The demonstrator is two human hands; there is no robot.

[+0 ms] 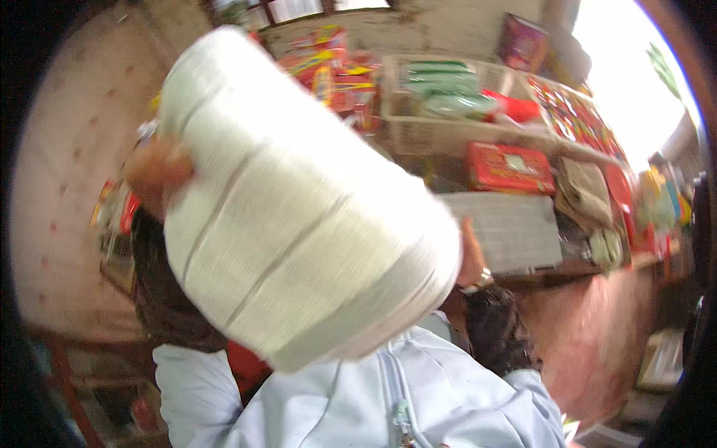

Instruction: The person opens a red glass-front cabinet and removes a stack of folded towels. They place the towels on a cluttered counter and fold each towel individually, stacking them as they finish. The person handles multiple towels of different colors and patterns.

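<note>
A large piece of white cloth with thin grey stripes fills the middle of the view, bulging and slightly blurred. My left hand grips its left edge, with the thumb side showing and the other fingers hidden behind the fabric. At the right end is my right hand, wearing a metal band at the wrist. Most of its fingers are behind the cloth, and it appears to hold that edge. Just past this hand, a flat folded white striped cloth lies on the counter.
Behind the cloth stand a pale plastic basket with green packets, stacked red and yellow packs, and a red box. A folded brown cloth lies at the right. A pink wall panel drops below the counter.
</note>
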